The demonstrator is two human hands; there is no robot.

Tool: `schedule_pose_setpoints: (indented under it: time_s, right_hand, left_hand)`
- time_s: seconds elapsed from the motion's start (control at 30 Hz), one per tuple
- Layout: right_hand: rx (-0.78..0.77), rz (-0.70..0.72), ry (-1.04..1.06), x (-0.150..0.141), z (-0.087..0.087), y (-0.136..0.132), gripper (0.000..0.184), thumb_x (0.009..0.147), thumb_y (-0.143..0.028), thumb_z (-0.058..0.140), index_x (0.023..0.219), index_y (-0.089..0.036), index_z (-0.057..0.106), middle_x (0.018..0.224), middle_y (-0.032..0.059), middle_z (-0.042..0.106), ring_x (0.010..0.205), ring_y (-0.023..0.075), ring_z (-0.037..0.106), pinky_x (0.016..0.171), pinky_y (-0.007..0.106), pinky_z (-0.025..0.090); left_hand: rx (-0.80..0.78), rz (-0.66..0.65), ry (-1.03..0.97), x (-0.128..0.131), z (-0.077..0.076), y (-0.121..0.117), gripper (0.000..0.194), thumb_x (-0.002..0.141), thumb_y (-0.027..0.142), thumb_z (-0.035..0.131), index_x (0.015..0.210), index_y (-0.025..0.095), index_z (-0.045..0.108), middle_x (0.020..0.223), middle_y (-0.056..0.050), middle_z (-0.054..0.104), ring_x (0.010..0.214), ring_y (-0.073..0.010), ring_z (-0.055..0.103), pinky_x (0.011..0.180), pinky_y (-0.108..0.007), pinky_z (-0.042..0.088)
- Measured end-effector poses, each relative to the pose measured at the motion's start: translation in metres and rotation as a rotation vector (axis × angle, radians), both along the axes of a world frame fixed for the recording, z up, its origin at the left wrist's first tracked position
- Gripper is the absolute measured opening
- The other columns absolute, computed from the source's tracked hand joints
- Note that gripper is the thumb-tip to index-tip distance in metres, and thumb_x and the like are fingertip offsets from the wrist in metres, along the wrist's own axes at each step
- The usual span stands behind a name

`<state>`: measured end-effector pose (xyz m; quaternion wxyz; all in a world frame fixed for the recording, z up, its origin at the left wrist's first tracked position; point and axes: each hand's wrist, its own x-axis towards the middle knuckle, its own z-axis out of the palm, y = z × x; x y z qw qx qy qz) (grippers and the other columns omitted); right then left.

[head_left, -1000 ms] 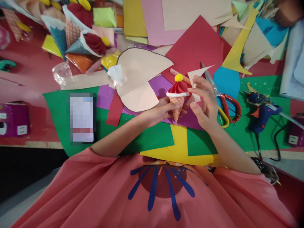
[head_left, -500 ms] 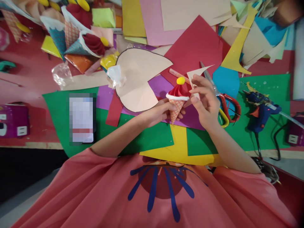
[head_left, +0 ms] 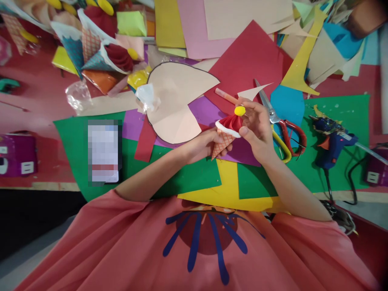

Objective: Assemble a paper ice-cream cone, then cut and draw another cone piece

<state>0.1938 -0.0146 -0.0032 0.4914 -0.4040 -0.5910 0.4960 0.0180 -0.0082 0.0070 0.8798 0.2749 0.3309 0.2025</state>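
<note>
A small craft ice cream cone [head_left: 223, 141] tilts in front of me, its point down to the left. It has a pink waffle pattern, a white rim, a red ruffled top and a yellow ball [head_left: 239, 110]. My left hand [head_left: 201, 146] is closed around the waffle part from the left. On the other side my right hand [head_left: 260, 128] has its thumb at the white rim and its fingers curled behind the red top. Past those fingers lie a pale paper scrap [head_left: 254, 92] and scissors [head_left: 274, 115] with red and yellow handles.
A large pale cut-out [head_left: 172, 101] with a dark outline lies left of the cone. Green sheets [head_left: 169, 169] cover the front, with a phone [head_left: 104, 151] on the left and a blue glue gun [head_left: 333, 145] on the right. Several finished cones [head_left: 91, 44] stand at back left.
The cone has tipped, its top leaning right and its point swinging left. My right hand has moved left and closed on the cone's upper part.
</note>
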Motion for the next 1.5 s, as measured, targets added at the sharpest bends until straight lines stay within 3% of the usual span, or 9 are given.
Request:
schedule_pose_setpoints:
  time_s: [0.3, 0.5, 0.67, 0.77, 0.9, 1.03, 1.13, 1.2, 1.5]
  right_hand:
    - [-0.004, 0.016, 0.018, 0.0, 0.002, -0.001, 0.048, 0.076, -0.044, 0.07, 0.12, -0.044, 0.052, 0.138, -0.0078, 0.053, 0.131, 0.0221, 0.049, 0.112, 0.045, 0.04]
    - [-0.068, -0.022, 0.025, 0.0, 0.007, -0.002, 0.036, 0.084, -0.056, 0.054, 0.117, -0.041, 0.054, 0.138, -0.0055, 0.054, 0.133, 0.023, 0.047, 0.114, 0.046, 0.038]
    - [-0.133, -0.017, -0.031, 0.002, 0.004, -0.001, 0.039, 0.082, -0.057, 0.056, 0.116, -0.039, 0.052, 0.132, -0.0023, 0.058, 0.13, 0.026, 0.051, 0.111, 0.05, 0.042]
    - [-0.153, 0.025, -0.005, 0.001, 0.0, 0.0, 0.04, 0.079, -0.058, 0.059, 0.113, -0.04, 0.052, 0.126, -0.0013, 0.06, 0.126, 0.0268, 0.054, 0.108, 0.051, 0.044]
    - [-0.05, 0.058, 0.089, -0.001, -0.004, 0.0, 0.04, 0.077, -0.052, 0.064, 0.114, -0.04, 0.052, 0.121, -0.001, 0.062, 0.122, 0.0256, 0.057, 0.106, 0.051, 0.045]
    - [-0.1, 0.048, 0.07, -0.002, -0.002, -0.001, 0.037, 0.08, -0.046, 0.066, 0.113, -0.037, 0.054, 0.121, 0.0008, 0.062, 0.12, 0.0238, 0.058, 0.104, 0.047, 0.047]
    - [-0.134, 0.056, 0.096, -0.002, -0.003, -0.002, 0.037, 0.081, -0.053, 0.06, 0.115, -0.04, 0.054, 0.123, -0.0015, 0.062, 0.119, 0.0223, 0.059, 0.102, 0.044, 0.05]
    - [-0.133, 0.074, 0.121, -0.002, -0.005, -0.002, 0.042, 0.077, -0.061, 0.058, 0.115, -0.042, 0.053, 0.121, -0.0025, 0.063, 0.118, 0.0221, 0.06, 0.099, 0.043, 0.052]
    - [-0.205, 0.079, 0.049, -0.003, 0.0, -0.002, 0.046, 0.074, -0.052, 0.068, 0.112, -0.033, 0.051, 0.115, 0.0035, 0.066, 0.116, 0.0239, 0.06, 0.101, 0.046, 0.052]
  left_hand:
    - [0.025, 0.001, 0.001, 0.0, -0.005, -0.003, 0.035, 0.06, 0.023, 0.057, 0.093, 0.014, 0.049, 0.069, 0.002, 0.063, 0.054, -0.0085, 0.058, 0.05, -0.021, 0.042]
    - [0.005, 0.02, -0.042, 0.0, 0.007, -0.003, 0.038, 0.066, 0.032, 0.075, 0.092, 0.012, 0.055, 0.07, 0.002, 0.062, 0.05, -0.0044, 0.053, 0.043, -0.017, 0.035]
    - [-0.054, 0.037, -0.086, -0.001, 0.01, -0.003, 0.051, 0.062, 0.04, 0.084, 0.097, 0.012, 0.06, 0.086, -0.003, 0.068, 0.066, -0.0089, 0.064, 0.059, -0.02, 0.05]
    - [-0.068, 0.05, -0.106, -0.001, 0.006, -0.003, 0.047, 0.065, 0.038, 0.083, 0.097, 0.012, 0.061, 0.086, -0.004, 0.069, 0.071, -0.0115, 0.066, 0.065, -0.022, 0.053]
    - [-0.052, 0.03, -0.107, -0.001, 0.002, -0.003, 0.04, 0.072, 0.036, 0.077, 0.099, 0.011, 0.059, 0.086, -0.005, 0.07, 0.072, -0.0119, 0.066, 0.063, -0.022, 0.052]
    - [-0.038, 0.031, -0.067, 0.0, 0.003, -0.003, 0.044, 0.068, 0.038, 0.079, 0.096, 0.011, 0.058, 0.084, -0.004, 0.068, 0.07, -0.0112, 0.066, 0.06, -0.021, 0.05]
    - [-0.021, 0.043, -0.026, 0.0, 0.006, -0.004, 0.049, 0.063, 0.039, 0.083, 0.093, 0.012, 0.057, 0.079, 0.0, 0.065, 0.064, -0.0074, 0.061, 0.052, -0.018, 0.044]
    - [-0.003, 0.041, -0.016, 0.001, 0.006, -0.004, 0.05, 0.063, 0.043, 0.083, 0.093, 0.012, 0.056, 0.077, 0.001, 0.063, 0.06, -0.0056, 0.058, 0.05, -0.017, 0.041]
    - [0.132, -0.023, 0.045, 0.003, 0.004, -0.008, 0.047, 0.071, 0.051, 0.075, 0.086, 0.014, 0.05, 0.071, 0.001, 0.06, 0.055, -0.0059, 0.055, 0.051, -0.019, 0.044]
